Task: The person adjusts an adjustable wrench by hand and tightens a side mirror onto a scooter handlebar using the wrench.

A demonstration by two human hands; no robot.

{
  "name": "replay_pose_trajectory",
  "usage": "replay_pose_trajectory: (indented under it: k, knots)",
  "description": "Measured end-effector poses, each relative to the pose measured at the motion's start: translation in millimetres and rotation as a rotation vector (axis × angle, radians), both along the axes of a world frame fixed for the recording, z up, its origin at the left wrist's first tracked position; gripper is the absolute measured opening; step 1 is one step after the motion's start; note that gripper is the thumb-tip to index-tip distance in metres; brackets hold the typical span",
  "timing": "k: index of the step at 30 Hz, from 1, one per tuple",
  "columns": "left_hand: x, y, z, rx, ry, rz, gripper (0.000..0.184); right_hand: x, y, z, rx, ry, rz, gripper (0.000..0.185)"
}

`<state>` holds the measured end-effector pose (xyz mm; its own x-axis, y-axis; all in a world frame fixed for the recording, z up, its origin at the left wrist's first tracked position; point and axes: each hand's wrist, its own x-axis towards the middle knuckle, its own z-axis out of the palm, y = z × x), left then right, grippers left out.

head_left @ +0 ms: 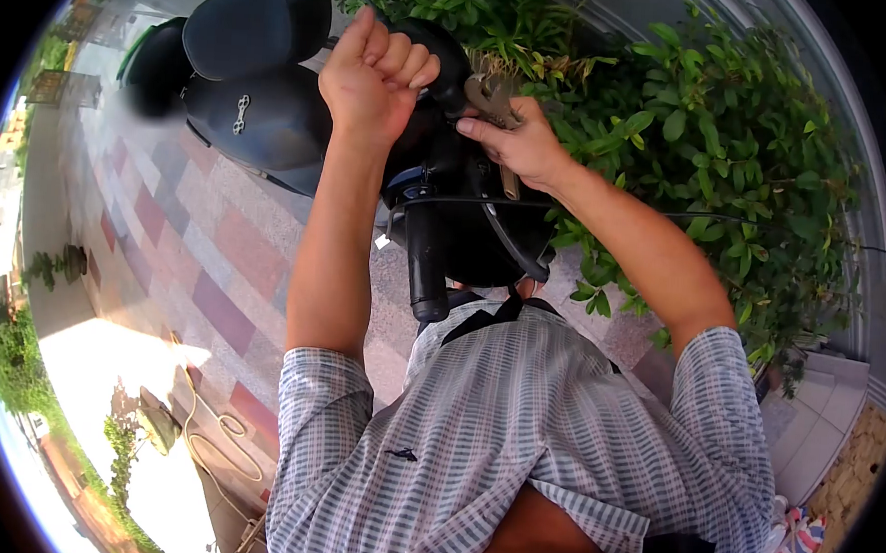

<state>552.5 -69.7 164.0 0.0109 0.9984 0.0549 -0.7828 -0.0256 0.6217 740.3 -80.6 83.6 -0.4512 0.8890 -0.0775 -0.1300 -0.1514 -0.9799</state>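
Observation:
My left hand point(378, 81) is closed in a fist above the black scooter point(408, 180). What its fingers wrap round is hidden, though a thin dark rod shows just above them. To its right, my right hand point(530, 146) grips an adjustable wrench point(492, 101), jaws up, with the handle end showing below the fingers. The wrench head is beside a rounded black part point(444, 61) of the scooter; whether they touch I cannot tell. Closer to my body, a black handlebar grip point(426, 266) points at me, with a curved lever point(501, 229) to its right.
A black padded backrest point(261, 22) and dark bodywork with a silver emblem point(241, 114) lie to the left. Leafy bushes point(711, 140) crowd the right side. Coloured paving point(234, 246) spreads on the left, where a yellowish hose point(224, 435) lies coiled.

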Motion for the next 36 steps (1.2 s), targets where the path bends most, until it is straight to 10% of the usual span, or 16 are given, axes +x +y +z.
replay_pose_trajectory:
  k: [16,30,36]
  knots:
    - [21,62,3,-0.494,0.414,0.07,0.023,12,-5,-4,-0.014,-0.044,0.031,0.022]
    - [63,74,3,0.337,1.57,-0.167,0.055,68,-1,76,0.569,-0.548,0.089,0.019]
    - [70,61,30,0.44,1.561,-0.45,0.068,104,-38,155,0.764,-1.094,0.108,0.021]
